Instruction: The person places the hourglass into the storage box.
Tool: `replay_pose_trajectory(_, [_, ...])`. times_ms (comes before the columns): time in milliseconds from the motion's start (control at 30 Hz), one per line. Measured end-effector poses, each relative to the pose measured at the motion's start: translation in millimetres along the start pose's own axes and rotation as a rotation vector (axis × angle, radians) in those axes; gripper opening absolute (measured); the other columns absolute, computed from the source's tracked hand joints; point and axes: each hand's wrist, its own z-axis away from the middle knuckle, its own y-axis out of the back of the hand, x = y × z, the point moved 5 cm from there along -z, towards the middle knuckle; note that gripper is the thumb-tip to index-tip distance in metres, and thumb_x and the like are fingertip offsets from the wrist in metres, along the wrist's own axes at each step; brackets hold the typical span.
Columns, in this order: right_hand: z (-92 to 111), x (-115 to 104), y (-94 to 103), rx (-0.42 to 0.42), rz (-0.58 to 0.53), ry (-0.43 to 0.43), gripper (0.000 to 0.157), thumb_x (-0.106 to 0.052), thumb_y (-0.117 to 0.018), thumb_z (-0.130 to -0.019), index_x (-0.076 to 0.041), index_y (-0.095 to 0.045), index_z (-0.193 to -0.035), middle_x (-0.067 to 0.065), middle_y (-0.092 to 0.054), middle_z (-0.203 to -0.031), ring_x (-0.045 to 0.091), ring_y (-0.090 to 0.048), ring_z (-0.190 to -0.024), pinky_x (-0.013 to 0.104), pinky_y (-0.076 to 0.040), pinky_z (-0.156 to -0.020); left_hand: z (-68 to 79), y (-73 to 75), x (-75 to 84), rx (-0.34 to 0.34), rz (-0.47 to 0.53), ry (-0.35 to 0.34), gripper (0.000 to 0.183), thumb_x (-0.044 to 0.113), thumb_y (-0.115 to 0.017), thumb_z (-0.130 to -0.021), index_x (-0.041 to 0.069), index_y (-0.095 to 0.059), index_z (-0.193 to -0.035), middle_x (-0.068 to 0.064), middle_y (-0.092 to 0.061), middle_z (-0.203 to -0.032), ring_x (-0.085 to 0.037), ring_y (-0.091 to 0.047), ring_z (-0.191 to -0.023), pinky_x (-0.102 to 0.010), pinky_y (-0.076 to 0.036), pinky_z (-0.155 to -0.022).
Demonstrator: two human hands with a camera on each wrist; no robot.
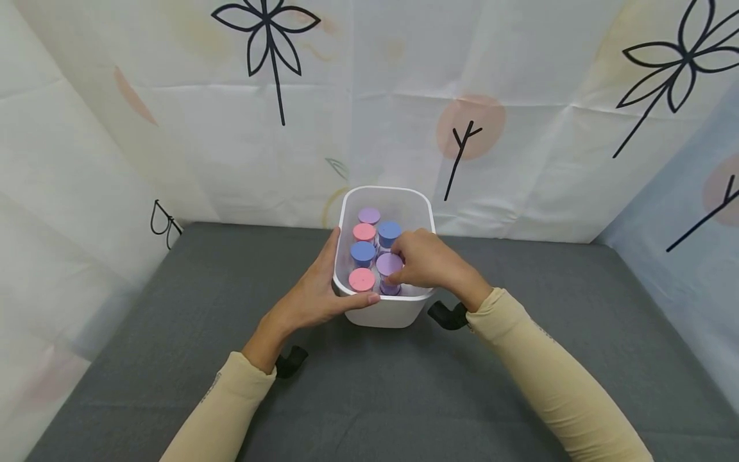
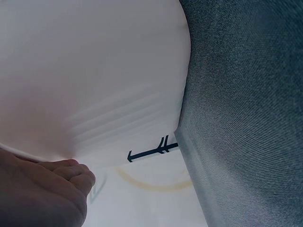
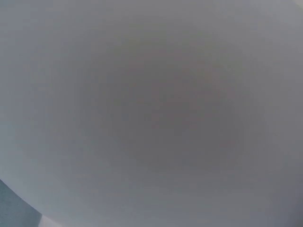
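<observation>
A white plastic bin stands on the grey table and holds several small clear bottles with coloured caps. My left hand holds the bin at its near left corner, thumb along the front rim, fingers along the left side. In the left wrist view, its fingers lie against the bin's pale wall. Inside the bin, my right hand pinches a purple-capped bottle near the front right, partly hiding it. The right wrist view is filled by the blurred bin wall.
In the bin's left row are pink caps, a blue cap and a purple cap. Another blue cap sits behind the right hand's bottle. A patterned cloth hangs behind the table.
</observation>
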Motion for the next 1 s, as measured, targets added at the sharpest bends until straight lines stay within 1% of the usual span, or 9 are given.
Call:
replay_pose_trajectory(200, [-1.6,-1.2,-2.6,-0.007,0.027,-0.025,0.028,-0.028,-0.089,-0.079,-0.005,-0.076,-0.089,0.002,-0.053,-0.063,0.017,-0.049,-0.063,0.027,-0.037,-0.052,1.5,1.1,1.0,0.003,-0.003,-0.001,0.12,0.047,-0.087,-0.078,0.041,0.0,-0.161,0.0,-0.024,-0.163,-0.02,-0.043,-0.137,-0.053,-0.038,-0.11])
replay_pose_trajectory(400, [-1.5,-2.0,-4.8,0.002,0.022,-0.005,0.028,-0.028,-0.088,-0.08,-0.006,-0.076,-0.09,0.002,-0.055,-0.063,0.018,-0.05,-0.063,0.028,-0.039,-0.053,1.0,1.0,0.9,0.002,-0.002,-0.004,0.12,0.045,-0.087,-0.078,0.041,0.0,-0.161,0.0,-0.024,-0.163,-0.02,-0.044,-0.137,-0.053,-0.04,-0.109])
replay_pose_trajectory(533, [0.6,-1.8,-5.5,0.021,0.013,0.001,0.032,-0.029,-0.089,-0.08,-0.005,-0.077,-0.098,0.001,-0.062,-0.071,0.018,-0.054,-0.068,0.028,-0.044,-0.057,0.7,0.5,0.5,0.0,-0.006,0.001,0.12,0.046,-0.087,-0.078,0.042,0.001,-0.16,0.001,-0.022,-0.164,-0.019,-0.044,-0.137,-0.051,-0.04,-0.109])
replay_pose_trajectory(600, [2.6,-2.3,-4.1,0.045,0.003,0.017,0.032,-0.028,-0.089,-0.079,-0.005,-0.077,-0.096,0.001,-0.066,-0.077,0.02,-0.057,-0.072,0.031,-0.048,-0.062,1.2,0.2,0.4,0.001,-0.01,0.01,0.121,0.047,-0.087,-0.078,0.043,0.002,-0.16,0.001,-0.022,-0.164,-0.017,-0.044,-0.137,-0.05,-0.041,-0.109])
replay_pose_trajectory(667, [5.6,-2.1,-2.3,0.078,-0.015,0.046,0.03,-0.028,-0.089,-0.079,-0.005,-0.076,-0.094,0.003,-0.07,-0.085,0.022,-0.062,-0.08,0.035,-0.052,-0.07,1.6,-0.2,0.4,0.002,-0.013,0.016,0.121,0.048,-0.086,-0.078,0.044,0.002,-0.16,0.002,-0.023,-0.164,-0.016,-0.044,-0.136,-0.049,-0.041,-0.109])
replay_pose_trajectory(733, [10.2,-0.9,0.1,0.115,-0.053,0.08,0.03,-0.027,-0.089,-0.079,-0.005,-0.075,-0.093,0.006,-0.073,-0.092,0.026,-0.066,-0.088,0.04,-0.054,-0.079,1.6,-0.7,0.5,0.002,-0.017,0.018,0.121,0.048,-0.086,-0.078,0.044,0.002,-0.16,0.002,-0.023,-0.164,-0.016,-0.044,-0.137,-0.049,-0.041,-0.108])
replay_pose_trajectory(833, [19.9,3.5,3.5,0.165,-0.152,0.117,0.039,-0.025,-0.088,-0.08,-0.002,-0.075,-0.108,0.011,-0.074,-0.108,0.03,-0.069,-0.103,0.045,-0.054,-0.092,1.1,-1.4,0.5,-0.003,-0.009,0.012,0.121,0.047,-0.086,-0.078,0.043,0.002,-0.16,0.001,-0.022,-0.164,-0.018,-0.044,-0.137,-0.05,-0.043,-0.107])
replay_pose_trajectory(933, [32.2,9.7,7.6,0.222,-0.272,0.129,0.053,-0.023,-0.087,-0.082,0.002,-0.069,-0.126,0.015,-0.07,-0.121,0.032,-0.068,-0.112,0.047,-0.052,-0.097,-0.1,-1.5,1.1,-0.006,0.005,-0.006,0.121,0.045,-0.087,-0.078,0.042,0.002,-0.16,0.0,-0.023,-0.163,-0.02,-0.045,-0.136,-0.052,-0.043,-0.106])
replay_pose_trajectory(1000, [41.3,14.8,10.9,0.273,-0.343,0.13,0.054,-0.022,-0.085,-0.084,0.001,-0.067,-0.129,0.014,-0.069,-0.126,0.031,-0.067,-0.115,0.046,-0.051,-0.098,-0.8,-1.1,1.6,-0.002,-0.002,-0.012,0.121,0.046,-0.087,-0.077,0.042,0.001,-0.161,0.0,-0.024,-0.163,-0.019,-0.044,-0.137,-0.053,-0.042,-0.107])
